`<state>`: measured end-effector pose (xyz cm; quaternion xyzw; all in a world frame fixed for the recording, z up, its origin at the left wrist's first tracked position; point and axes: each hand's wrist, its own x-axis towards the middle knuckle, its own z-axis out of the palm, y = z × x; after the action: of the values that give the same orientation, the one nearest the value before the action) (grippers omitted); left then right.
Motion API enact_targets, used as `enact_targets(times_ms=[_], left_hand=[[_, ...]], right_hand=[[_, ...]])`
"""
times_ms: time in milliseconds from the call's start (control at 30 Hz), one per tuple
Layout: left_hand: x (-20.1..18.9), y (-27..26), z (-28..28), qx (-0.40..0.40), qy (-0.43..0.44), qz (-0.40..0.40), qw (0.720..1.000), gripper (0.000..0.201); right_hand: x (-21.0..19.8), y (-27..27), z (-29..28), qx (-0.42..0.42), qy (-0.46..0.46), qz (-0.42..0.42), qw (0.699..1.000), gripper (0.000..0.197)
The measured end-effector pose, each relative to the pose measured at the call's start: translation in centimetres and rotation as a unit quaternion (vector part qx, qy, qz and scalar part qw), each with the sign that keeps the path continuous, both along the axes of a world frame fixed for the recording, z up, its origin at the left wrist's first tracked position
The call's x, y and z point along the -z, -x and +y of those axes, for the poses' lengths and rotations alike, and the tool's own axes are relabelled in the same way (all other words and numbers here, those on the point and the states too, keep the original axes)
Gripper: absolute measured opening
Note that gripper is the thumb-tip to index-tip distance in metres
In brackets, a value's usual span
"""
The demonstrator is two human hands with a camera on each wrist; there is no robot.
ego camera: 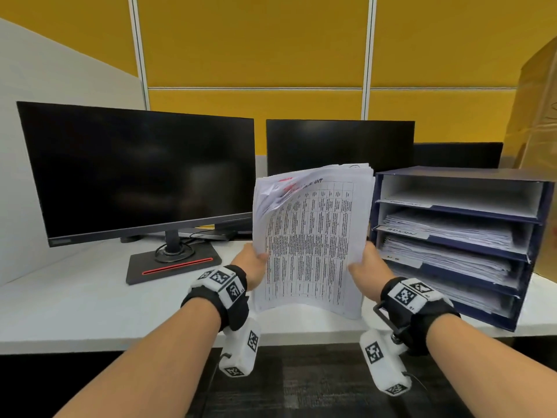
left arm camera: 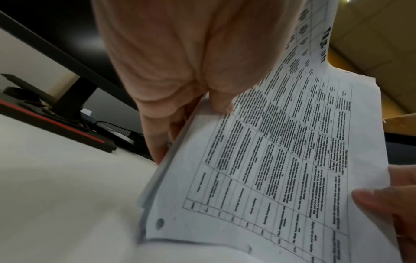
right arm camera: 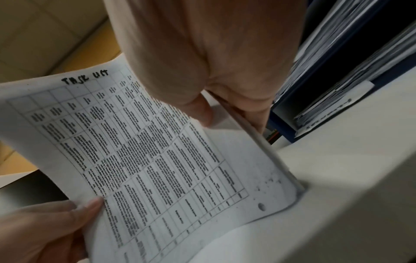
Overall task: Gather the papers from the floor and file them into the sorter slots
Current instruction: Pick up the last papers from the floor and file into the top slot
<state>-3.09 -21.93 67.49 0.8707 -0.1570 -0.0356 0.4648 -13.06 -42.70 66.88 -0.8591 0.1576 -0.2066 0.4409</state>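
Fingers (left arm camera: pixel 157 142) of the left hand (ego camera: pixel 254 267) behind the stack of papers (ego camera: pixel 310 239), thumb pinching its left edge from the front; same grip mirrored by the right hand (ego camera: pixel 366 268) on the right edge. Stack upright at centre frame, bottom edge resting on the white desk (ego camera: pixel 90 297), top corners splayed and uneven, probably being tapped square. Dark monitor (ego camera: pixel 138 173) at left, second one behind the sheets. Blue sorter (ego camera: pixel 539 236) at right of frame, just beside the stack: top slot bare, lower slots already holding paper. Judged from this: gathering apparently done, with only dark carpet visible below the desk edge; filing of the held stack into slots not yet begun.
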Motion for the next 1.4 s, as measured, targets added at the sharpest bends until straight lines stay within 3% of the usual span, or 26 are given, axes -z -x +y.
enact_targets(times_ms=[100,300,467,633,733,867,1133,1400], left_hand=[[0.0,0.2,0.1,-0.011,-0.007,-0.023,1.0,0.034],[-1.6,0.5,0.6,-0.034,0.02,-0.047,0.998,0.032],[-1.8,0.6,0.4,-0.083,0.084,-0.122,0.985,0.021],[1.3,0.6,0.5,-0.064,-0.005,-0.068,0.996,0.03],[2.2,0.2,0.4,-0.049,-0.033,-0.057,0.997,0.034],[0.7,0.1,0.4,-0.059,-0.037,-0.073,0.995,0.031],[-3.8,2.5,-1.6,-0.005,0.055,-0.087,0.995,0.033],[-5.6,5.4,-4.2,0.019,0.084,-0.113,0.99,0.025]], right_hand=[[0.0,0.5,-0.4,0.006,0.022,0.022,1.0,0.04],[-1.4,1.5,-0.3,0.011,0.026,-0.03,0.999,0.03],[-1.7,1.2,0.7,0.04,0.008,-0.082,0.996,0.03],[0.5,1.0,1.1,0.006,0.026,0.029,0.999,0.036],[1.1,0.9,0.9,-0.002,0.037,0.048,0.998,0.039],[0.1,1.0,-0.2,0.003,0.061,0.023,0.998,0.035],[-5.6,3.8,-3.2,0.022,0.141,-0.013,0.99,0.033],[-7.3,7.7,-4.7,0.055,0.083,-0.027,0.995,0.043]])
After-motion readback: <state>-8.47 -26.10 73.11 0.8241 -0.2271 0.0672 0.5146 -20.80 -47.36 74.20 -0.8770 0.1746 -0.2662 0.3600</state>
